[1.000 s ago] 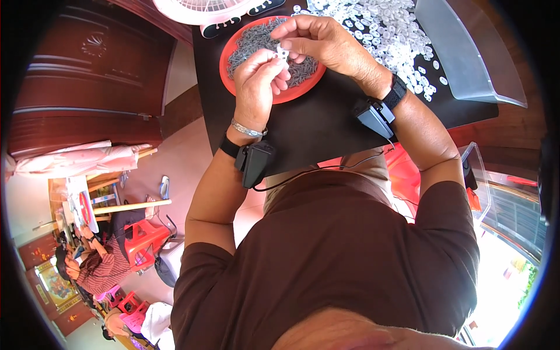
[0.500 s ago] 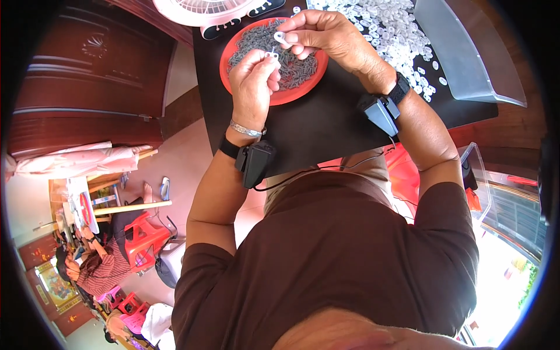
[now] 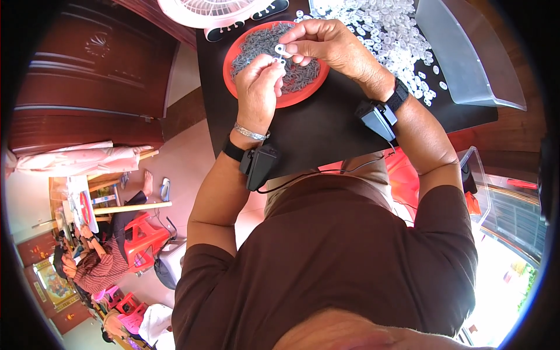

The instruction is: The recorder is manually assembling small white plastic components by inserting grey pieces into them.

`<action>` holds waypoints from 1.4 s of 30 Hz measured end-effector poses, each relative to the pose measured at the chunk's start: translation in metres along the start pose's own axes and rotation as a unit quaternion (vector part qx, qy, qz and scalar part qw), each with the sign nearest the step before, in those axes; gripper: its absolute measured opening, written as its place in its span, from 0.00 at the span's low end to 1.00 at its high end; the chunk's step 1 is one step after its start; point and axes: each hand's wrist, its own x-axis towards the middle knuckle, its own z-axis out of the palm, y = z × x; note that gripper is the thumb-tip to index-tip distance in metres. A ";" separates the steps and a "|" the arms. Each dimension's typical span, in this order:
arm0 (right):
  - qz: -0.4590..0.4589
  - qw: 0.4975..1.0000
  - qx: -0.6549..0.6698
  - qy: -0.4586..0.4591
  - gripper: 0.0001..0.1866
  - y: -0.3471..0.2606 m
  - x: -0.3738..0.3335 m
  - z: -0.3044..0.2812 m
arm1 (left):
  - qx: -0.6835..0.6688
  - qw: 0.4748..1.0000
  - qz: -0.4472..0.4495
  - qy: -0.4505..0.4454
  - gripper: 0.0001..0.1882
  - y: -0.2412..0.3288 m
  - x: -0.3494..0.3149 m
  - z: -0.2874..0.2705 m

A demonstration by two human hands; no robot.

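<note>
Above a shallow red basin (image 3: 322, 74) full of small dark grey screw-like pieces (image 3: 255, 44), my two hands meet, fingertips close together. My right hand (image 3: 328, 46) pinches a small white oval plastic piece (image 3: 280, 49) with a hole in its end. Just below it, between thumb and forefinger, my left hand (image 3: 258, 86) grips a second small white plastic piece (image 3: 282, 62). The two pieces are very close; whether they touch I cannot tell. Part of each piece is hidden by the fingers.
Many loose white oval pieces (image 3: 396, 44) lie heaped on the black tabletop (image 3: 315, 137) at the far right, beside a clear plastic bin (image 3: 466, 67). A pink fan (image 3: 217, 11) stands at the back. Another person (image 3: 96, 265) sits at a table on the left.
Both hands have come nearer each other, the left moving right and my right slightly down. The gap between the two white pieces has narrowed.
</note>
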 end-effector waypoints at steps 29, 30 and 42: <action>-0.098 0.974 -0.204 -0.030 0.15 -0.003 -0.006 0.016 | -0.075 0.996 -0.043 0.006 0.10 -0.002 0.002 0.000; -0.111 0.967 -0.230 -0.020 0.15 -0.003 -0.006 0.017 | -0.067 0.997 -0.035 0.004 0.10 -0.003 0.002 -0.001; -0.178 0.908 -0.379 0.028 0.15 0.000 -0.010 0.029 | -0.077 0.997 -0.017 0.020 0.13 -0.008 0.001 -0.001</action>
